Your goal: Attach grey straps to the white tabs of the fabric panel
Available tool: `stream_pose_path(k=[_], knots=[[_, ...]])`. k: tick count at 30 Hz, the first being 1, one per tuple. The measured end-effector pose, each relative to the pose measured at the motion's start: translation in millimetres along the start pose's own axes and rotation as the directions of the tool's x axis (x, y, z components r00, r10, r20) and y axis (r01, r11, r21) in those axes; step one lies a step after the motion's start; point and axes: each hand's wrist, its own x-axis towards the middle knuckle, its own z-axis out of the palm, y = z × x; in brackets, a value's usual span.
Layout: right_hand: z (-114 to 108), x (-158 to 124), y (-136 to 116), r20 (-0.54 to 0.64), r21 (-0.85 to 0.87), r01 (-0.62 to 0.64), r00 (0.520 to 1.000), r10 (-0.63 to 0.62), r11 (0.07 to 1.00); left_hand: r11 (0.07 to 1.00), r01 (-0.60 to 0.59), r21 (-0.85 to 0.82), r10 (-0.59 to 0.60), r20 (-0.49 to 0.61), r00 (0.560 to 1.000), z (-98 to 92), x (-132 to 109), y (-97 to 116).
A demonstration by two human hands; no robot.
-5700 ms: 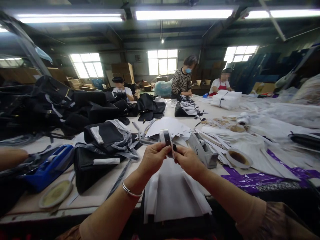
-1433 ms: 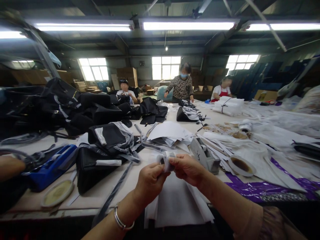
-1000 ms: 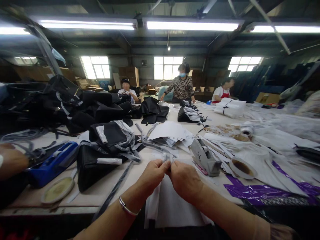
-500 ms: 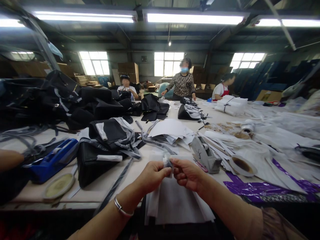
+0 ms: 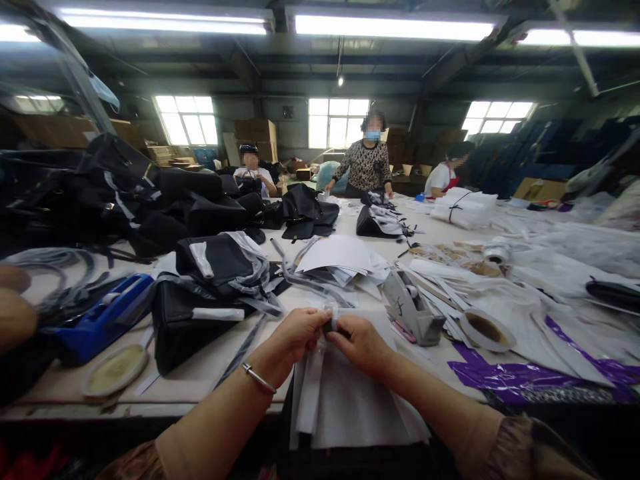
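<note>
In the head view, a small dark piece wrapped in clear plastic film [image 5: 331, 316] sits between my two hands. My left hand [image 5: 299, 337], with a silver bangle on its wrist, pinches it from the left. From the right, my right hand [image 5: 361, 341] grips the same piece with thumb and bent fingers. What exactly is inside the film is partly hidden by the fingers. Just below both hands lie white wrapping sheets [image 5: 363, 407], reaching over the table's front edge. Beyond my hands is a pile of white paper sheets [image 5: 340, 255].
A black handbag [image 5: 173, 337] with white wraps is on the left, near a blue tape dispenser [image 5: 107, 317] and a tape roll [image 5: 117, 370]. A grey tape dispenser [image 5: 414, 313] stands right, beside purple plastic [image 5: 493, 373]. Co-workers are across the table; somebody's arm [image 5: 17, 313] shows far left.
My left hand has turned over the wrapped piece, and my right thumb and fingers have shifted their hold. Both hands stay close together. The arm at far left has moved slightly.
</note>
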Motion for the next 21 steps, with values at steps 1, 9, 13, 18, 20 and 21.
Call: stream_pose_path(k=[1, 9, 13, 18, 20, 21], knots=[[1.2, 0.4, 0.9, 0.019, 0.079, -0.075, 0.997, 0.073, 0.994, 1.000, 0.002, -0.014, -0.002, 0.002, 1.000, 1.5, -0.9, -1.0], [-4.4, 4.3, 2.3, 0.254, 0.606, -0.511, 0.850, 0.460, 0.610, 0.890, -0.177, 0.419, 0.191, 0.010, 0.982, -18.3, 8.6, 5.2], [-13.2, 3.4, 2.1, 0.296, 0.651, -0.517, 0.847, 0.441, 0.555, 0.833, -0.164, 0.529, 0.221, -0.045, 0.974, -35.8, 36.9, 13.3], [-10.5, 1.0, 3.4, 0.313, 0.628, -0.522, 0.848, 0.427, 0.577, 0.817, -0.147, 0.558, 0.122, 0.081, 0.989, -35.1, 61.8, 23.2], [-8.0, 0.2, 4.4, 0.305, 0.617, -0.521, 0.849, 0.431, 0.591, 0.820, -0.140, 0.555, 0.089, 0.118, 0.989, -33.3, 66.2, 28.7], [-7.2, -0.1, 5.0, 0.302, 0.616, -0.523, 0.847, 0.437, 0.589, 0.822, -0.139, 0.553, 0.080, 0.131, 0.988, -32.9, 67.8, 31.1]])
